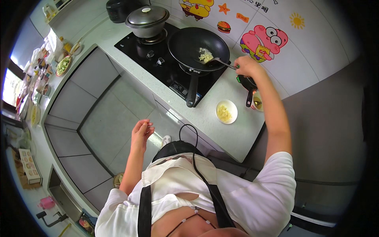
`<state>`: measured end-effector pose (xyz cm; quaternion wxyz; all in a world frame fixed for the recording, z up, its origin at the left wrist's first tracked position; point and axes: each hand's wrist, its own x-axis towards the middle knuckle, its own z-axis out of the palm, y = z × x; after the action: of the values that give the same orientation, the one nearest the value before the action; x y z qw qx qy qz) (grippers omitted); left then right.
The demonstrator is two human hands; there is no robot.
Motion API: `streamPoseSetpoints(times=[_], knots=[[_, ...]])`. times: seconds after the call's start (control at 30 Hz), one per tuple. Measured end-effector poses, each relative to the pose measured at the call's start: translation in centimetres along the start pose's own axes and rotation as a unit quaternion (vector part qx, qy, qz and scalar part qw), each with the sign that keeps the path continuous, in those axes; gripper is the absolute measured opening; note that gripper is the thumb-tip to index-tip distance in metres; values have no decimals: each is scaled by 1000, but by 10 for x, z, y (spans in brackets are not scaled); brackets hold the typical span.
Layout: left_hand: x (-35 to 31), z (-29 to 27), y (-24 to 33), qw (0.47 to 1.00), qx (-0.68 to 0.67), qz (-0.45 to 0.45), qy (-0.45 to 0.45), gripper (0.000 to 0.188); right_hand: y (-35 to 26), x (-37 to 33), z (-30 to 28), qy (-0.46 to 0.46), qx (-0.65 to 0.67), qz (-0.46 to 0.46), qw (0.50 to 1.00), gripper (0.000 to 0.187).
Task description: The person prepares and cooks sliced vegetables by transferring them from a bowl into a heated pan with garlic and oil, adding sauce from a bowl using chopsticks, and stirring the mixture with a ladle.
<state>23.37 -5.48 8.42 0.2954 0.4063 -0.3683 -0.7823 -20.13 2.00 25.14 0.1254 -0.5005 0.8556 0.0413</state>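
My right hand (248,66) is closed round the handle of a metal spatula (218,60). The blade of the spatula reaches into a black wok (183,43), against a small heap of pale chopped garlic (205,57). Some bubbling shows beside the heap. The wok sits on the near right burner of a black glass stove (138,53), its long handle (192,89) pointing toward me. My left hand (142,131) hangs over the floor in front of my body, loosely bent and apparently holding nothing.
A white bowl (217,112) with more chopped garlic stands on the counter. Beneath my right forearm are a small black pan (248,83) and a partly hidden bowl (258,98). A lidded pot (148,21) occupies the far burner. Bottles and plates, including green vegetables (63,66), line the left counter.
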Motion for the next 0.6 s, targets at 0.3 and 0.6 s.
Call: streamPoseSetpoints(times=[0.3,0.6], knots=[[-49,-22,-13,997,-11,22,67,15,-4,34,71,96,32,26,994,42],[-53,-35,0,994,-12,49,99,15,-8,8,84,260,86,52,960,31]])
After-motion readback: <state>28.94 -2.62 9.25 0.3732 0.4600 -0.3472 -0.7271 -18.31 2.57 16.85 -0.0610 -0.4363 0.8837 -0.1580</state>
